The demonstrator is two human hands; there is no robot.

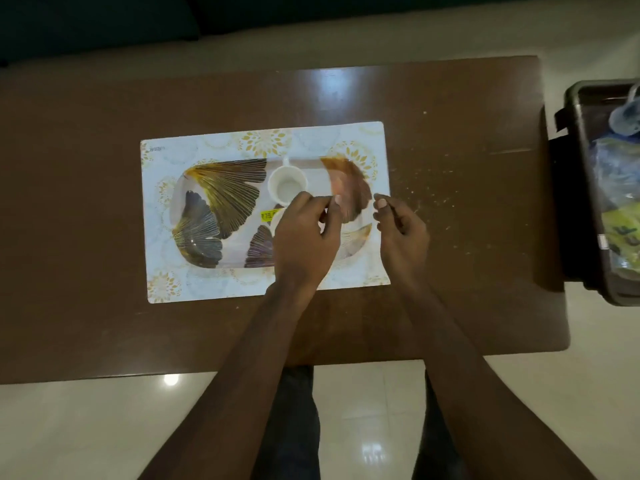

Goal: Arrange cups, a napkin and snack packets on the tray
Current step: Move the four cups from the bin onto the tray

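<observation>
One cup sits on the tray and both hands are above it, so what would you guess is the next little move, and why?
Probably the right hand reaches to the bin at the table's right for a napkin or snack packet. The tray shows one white cup; the left hand may cover a second. No napkin or packets lie on it yet.

The table [104, 237] is dark brown, with small pale specks on its right part. On it lies a placemat [207, 282] that is white with a pattern of golden flowers and faint grey circles. The tray [207, 202] is pale and carries large fan-shaped leaves in gold, dark grey, purple and orange-brown, each with thin light lines. A small yellow sticker [269, 215] is on the tray. The cup [286, 184] is plain white. At the right edge, the dark grey bin [581, 202] contains packets [623, 230] in yellow-green and pale blue. The floor [86, 427] is cream tile.
</observation>
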